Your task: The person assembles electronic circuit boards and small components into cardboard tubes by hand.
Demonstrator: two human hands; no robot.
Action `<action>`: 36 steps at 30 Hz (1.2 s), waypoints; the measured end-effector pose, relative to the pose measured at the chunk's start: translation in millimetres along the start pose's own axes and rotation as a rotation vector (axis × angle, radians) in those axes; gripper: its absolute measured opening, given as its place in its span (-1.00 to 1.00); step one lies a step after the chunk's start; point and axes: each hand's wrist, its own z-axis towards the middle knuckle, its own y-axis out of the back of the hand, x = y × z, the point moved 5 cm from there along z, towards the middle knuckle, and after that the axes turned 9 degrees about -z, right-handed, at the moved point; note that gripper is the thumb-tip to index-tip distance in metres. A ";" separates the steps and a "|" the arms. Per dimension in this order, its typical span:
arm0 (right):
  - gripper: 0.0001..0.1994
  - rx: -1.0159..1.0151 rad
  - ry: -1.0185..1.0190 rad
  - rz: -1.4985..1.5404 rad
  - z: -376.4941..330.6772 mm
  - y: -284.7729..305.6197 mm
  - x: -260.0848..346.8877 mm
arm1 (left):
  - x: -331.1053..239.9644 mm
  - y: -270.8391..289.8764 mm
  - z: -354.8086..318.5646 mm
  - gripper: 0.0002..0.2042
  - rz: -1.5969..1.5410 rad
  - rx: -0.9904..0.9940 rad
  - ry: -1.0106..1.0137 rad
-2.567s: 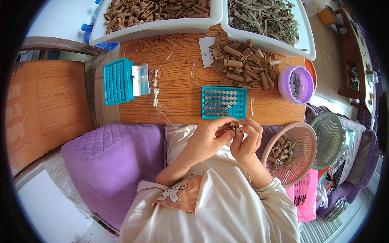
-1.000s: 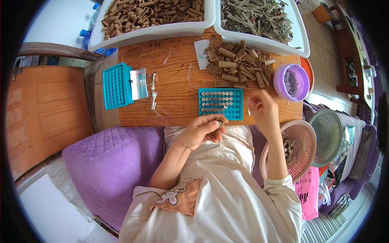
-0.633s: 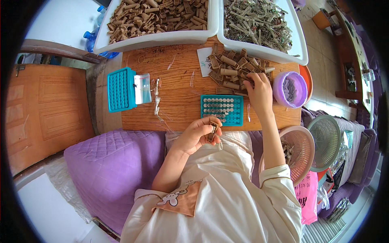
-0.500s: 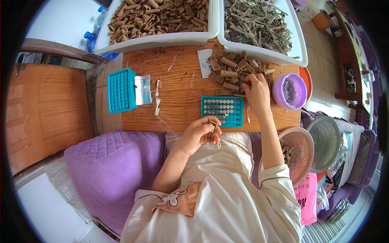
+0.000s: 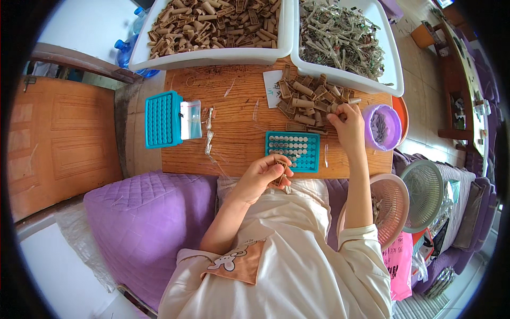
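Note:
My left hand (image 5: 261,176) is closed round a small brown plastic casing (image 5: 279,173), held in front of my body near the table's front edge. A thin clear piece hangs below those fingers. At the right edge of a pile of similar brown casings (image 5: 304,103), my right hand (image 5: 349,127) has its fingers pinched together. What they hold, if anything, is hidden. Between the hands lies a teal tray (image 5: 308,159) with round pits, several of them filled with silvery button cells (image 5: 287,139).
White bins hold brown casings (image 5: 212,32) and tangled clear-and-wire parts (image 5: 340,40) at the back. A purple tub (image 5: 393,130) stands right of the pile. Another teal tray (image 5: 163,119) and thin clear pieces (image 5: 209,139) lie left on the wooden table (image 5: 228,154). Baskets (image 5: 396,207) stand right.
My right hand has shifted slightly right and toward me at the pile's edge, its fingers now pinched. My left hand still holds the casing, its thumb now covering more of it.

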 end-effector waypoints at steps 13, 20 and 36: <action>-0.82 -0.218 -0.069 0.248 -4.5 3.3 -14.3 | -4.2 2.5 -4.4 -0.72 -0.110 -0.050 -0.079; -0.72 -0.220 -0.064 0.135 -7.0 9.5 -11.9 | -3.3 0.5 -5.2 -0.68 -0.131 -0.060 -0.077; -0.68 0.431 -0.291 1.372 -97.8 -15.4 78.8 | -37.0 -15.0 -30.1 -0.67 -0.066 -0.264 -0.673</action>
